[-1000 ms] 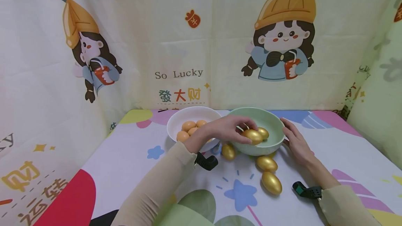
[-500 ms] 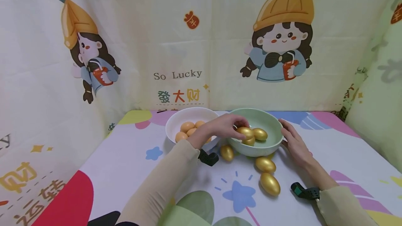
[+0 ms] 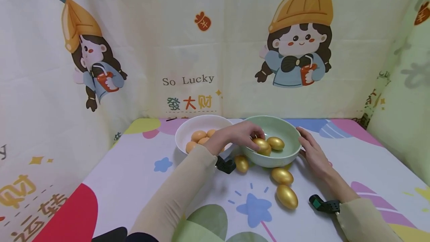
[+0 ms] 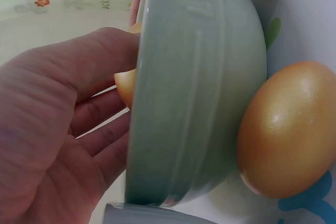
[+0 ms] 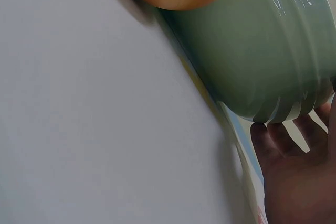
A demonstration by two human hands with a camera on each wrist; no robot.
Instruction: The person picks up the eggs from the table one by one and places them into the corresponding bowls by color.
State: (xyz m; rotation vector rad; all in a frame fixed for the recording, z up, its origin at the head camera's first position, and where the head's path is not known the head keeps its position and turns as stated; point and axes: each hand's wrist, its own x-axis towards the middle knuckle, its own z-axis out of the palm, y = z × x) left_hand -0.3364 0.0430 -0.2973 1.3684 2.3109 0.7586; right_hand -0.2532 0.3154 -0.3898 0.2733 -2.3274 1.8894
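My left hand (image 3: 244,134) reaches over the near left rim of a pale green bowl (image 3: 288,132), thumb and fingers around a golden egg (image 3: 262,147) low inside it. In the left wrist view, part of that egg (image 4: 125,85) shows between thumb and fingers; the bowl's wall hides the rest. A second golden egg (image 3: 276,143) lies to its right in the bowl. My right hand (image 3: 314,154) rests against the bowl's right outer side, and in the right wrist view its extended fingertips touch the green wall (image 5: 247,61).
Left of the green bowl stands a white bowl (image 3: 183,132) holding several brown eggs (image 3: 199,136), partly behind my left forearm. On the printed tablecloth, one golden egg (image 3: 241,164) lies before the bowls, and two more, a rear one (image 3: 282,176) and a front one (image 3: 287,196), lie nearer.
My left hand has carried the golden egg leftward inside the green bowl and lowered it. The right hand stays at the bowl's side. The head view has shifted slightly.
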